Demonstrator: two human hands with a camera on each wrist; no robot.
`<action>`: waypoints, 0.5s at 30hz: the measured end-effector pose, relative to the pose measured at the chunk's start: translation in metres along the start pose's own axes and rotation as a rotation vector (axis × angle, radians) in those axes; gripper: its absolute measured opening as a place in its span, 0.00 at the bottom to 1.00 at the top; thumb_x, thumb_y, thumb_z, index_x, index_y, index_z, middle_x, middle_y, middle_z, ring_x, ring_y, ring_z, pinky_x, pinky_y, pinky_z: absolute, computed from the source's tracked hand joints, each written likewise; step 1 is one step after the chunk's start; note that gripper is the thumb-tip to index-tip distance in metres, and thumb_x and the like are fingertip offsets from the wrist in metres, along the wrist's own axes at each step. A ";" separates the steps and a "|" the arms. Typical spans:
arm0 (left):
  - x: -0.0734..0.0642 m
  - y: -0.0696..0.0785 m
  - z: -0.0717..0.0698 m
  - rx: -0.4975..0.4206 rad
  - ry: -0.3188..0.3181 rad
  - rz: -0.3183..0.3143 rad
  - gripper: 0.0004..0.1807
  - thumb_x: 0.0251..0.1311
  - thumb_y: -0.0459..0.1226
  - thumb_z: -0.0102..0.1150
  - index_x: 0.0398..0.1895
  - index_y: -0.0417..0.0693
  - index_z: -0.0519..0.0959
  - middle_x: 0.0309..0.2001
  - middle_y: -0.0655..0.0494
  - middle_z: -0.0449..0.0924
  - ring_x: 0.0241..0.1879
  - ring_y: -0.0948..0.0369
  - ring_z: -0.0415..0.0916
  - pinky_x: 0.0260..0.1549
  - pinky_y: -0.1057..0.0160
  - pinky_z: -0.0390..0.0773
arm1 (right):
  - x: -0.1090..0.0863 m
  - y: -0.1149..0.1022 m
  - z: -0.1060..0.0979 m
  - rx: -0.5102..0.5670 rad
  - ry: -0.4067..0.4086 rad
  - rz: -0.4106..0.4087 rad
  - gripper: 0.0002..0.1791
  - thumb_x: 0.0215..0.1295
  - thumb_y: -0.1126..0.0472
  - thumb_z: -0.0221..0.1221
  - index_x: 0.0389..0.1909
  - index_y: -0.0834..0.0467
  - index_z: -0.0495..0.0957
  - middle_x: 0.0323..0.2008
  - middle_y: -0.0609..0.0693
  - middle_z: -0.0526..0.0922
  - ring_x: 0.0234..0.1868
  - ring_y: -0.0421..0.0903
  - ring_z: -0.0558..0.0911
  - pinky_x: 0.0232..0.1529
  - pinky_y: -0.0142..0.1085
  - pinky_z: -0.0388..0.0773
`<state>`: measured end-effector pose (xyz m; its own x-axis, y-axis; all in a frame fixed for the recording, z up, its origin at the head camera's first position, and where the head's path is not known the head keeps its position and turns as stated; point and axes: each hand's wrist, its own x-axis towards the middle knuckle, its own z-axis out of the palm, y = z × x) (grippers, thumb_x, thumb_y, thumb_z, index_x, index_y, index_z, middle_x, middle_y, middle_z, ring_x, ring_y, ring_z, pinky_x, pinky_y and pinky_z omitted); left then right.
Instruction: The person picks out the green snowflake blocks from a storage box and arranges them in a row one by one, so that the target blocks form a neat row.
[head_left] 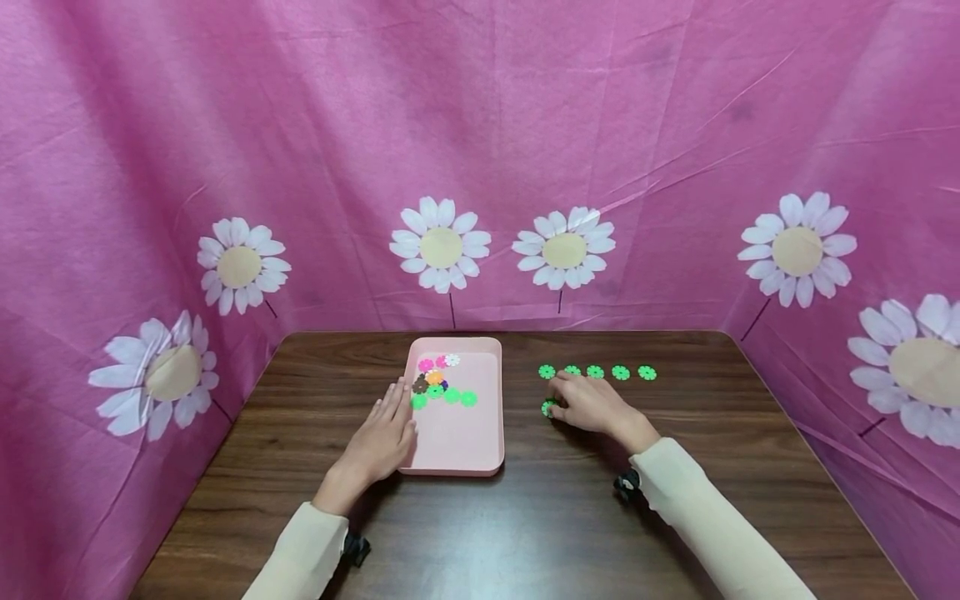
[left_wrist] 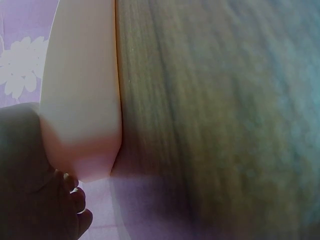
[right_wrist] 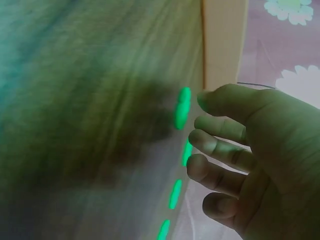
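The tray [head_left: 459,442] is touched by straight left fingers [head_left: 392,403]; a disc [right_wrist: 182,108] is seen beside loosely parted, empty right fingers [right_wrist: 220,151].

Row of five green flower discs [head_left: 595,372], sixth disc [head_left: 546,409] nearby

Table [head_left: 570,533] before me: dark brown wood grain, shiny toward my side. On it, a pink tray [head_left: 456,443] lies flat, long sides running away from me. Right of that I count five green flower discs [head_left: 595,372] in a row; nearer me, a sixth disc [head_left: 547,409] (resting or lifted, I can't tell).
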<state>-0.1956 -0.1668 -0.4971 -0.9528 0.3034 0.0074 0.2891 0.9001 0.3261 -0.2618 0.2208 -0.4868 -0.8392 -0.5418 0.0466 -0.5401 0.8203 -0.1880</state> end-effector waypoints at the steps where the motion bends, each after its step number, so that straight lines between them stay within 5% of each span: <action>1: 0.000 0.000 0.000 0.000 0.000 0.000 0.36 0.84 0.41 0.42 0.84 0.30 0.50 0.87 0.37 0.43 0.86 0.40 0.46 0.84 0.40 0.53 | 0.001 -0.001 -0.002 0.011 0.005 -0.002 0.07 0.69 0.53 0.70 0.40 0.50 0.84 0.37 0.43 0.80 0.28 0.37 0.74 0.25 0.33 0.73; 15: -0.001 -0.001 0.002 -0.006 -0.001 -0.004 0.35 0.84 0.41 0.42 0.84 0.29 0.50 0.87 0.37 0.43 0.86 0.40 0.45 0.84 0.40 0.52 | 0.047 -0.037 -0.032 -0.008 0.048 -0.089 0.05 0.71 0.56 0.67 0.34 0.46 0.82 0.26 0.37 0.80 0.22 0.36 0.72 0.20 0.32 0.68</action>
<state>-0.1952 -0.1671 -0.4988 -0.9540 0.2999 0.0047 0.2844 0.8994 0.3319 -0.2832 0.1706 -0.4457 -0.7898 -0.6034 0.1097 -0.6130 0.7710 -0.1728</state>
